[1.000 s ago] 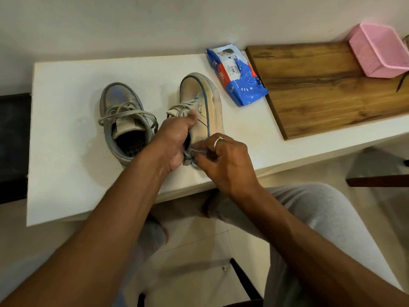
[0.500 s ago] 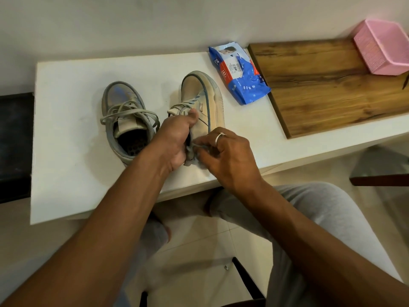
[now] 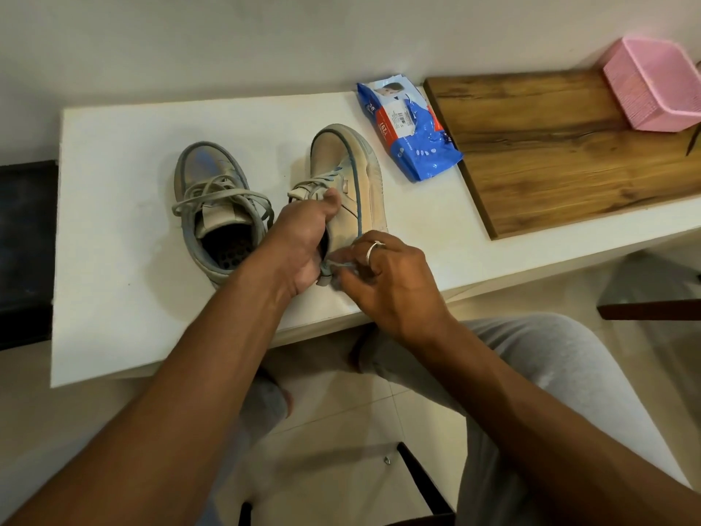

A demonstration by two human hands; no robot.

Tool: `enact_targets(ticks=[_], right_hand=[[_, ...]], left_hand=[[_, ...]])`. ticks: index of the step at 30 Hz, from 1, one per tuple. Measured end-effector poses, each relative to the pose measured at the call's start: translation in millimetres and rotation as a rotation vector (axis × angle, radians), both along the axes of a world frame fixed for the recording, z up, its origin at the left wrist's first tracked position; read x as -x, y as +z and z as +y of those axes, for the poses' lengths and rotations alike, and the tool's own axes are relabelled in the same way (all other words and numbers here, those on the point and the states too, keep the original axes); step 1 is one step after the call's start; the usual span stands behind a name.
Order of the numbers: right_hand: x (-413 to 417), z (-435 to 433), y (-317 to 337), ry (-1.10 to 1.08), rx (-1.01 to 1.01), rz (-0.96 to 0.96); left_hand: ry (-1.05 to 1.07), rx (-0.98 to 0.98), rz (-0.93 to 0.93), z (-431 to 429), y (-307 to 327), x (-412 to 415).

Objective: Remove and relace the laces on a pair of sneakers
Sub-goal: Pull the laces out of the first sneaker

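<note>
A white desk (image 3: 113, 260) stands against a plain pale wall (image 3: 227, 39), with a dark wooden board (image 3: 569, 146) lying on its right part. Pale tiles cover the floor (image 3: 360, 411); a black piece of furniture (image 3: 26, 252) sits left of the desk, a dark wooden edge (image 3: 652, 309) to the right.

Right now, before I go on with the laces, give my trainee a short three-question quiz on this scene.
1. True or false: neither hand touches the grey laced sneaker standing on the white table.
2. While the left hand grips the tilted beige blue-trimmed sneaker, what does the right hand pinch? A) the blue wipes packet B) a grey lace end by its heel C) scissors
3. Fill in: the pink plastic basket sits on the brown wooden board at the person's far ____.
Key: 1 true; 2 B; 3 right.
</note>
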State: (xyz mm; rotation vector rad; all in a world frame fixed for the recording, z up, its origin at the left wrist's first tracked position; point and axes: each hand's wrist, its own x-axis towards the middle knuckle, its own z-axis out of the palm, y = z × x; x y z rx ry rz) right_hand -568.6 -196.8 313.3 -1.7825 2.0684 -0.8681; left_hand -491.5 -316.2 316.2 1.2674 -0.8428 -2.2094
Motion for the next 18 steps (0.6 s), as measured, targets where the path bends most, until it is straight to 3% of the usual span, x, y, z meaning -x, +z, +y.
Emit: enact_targets(ticks=[5,11,18], right_hand=[[13,-14,4,-0.18,0.061,-0.103],[31,-38,11,-0.297,-0.03,-0.132],[23,-36,16,-0.113,0.001,-0.083]], left_hand=[[-0.049,-0.02,0.032,-1,0,-2],[-0.057,-0.072,0.126,-5,-4,2],[-0.06,-0.027,0.082,-6,-8,-2]])
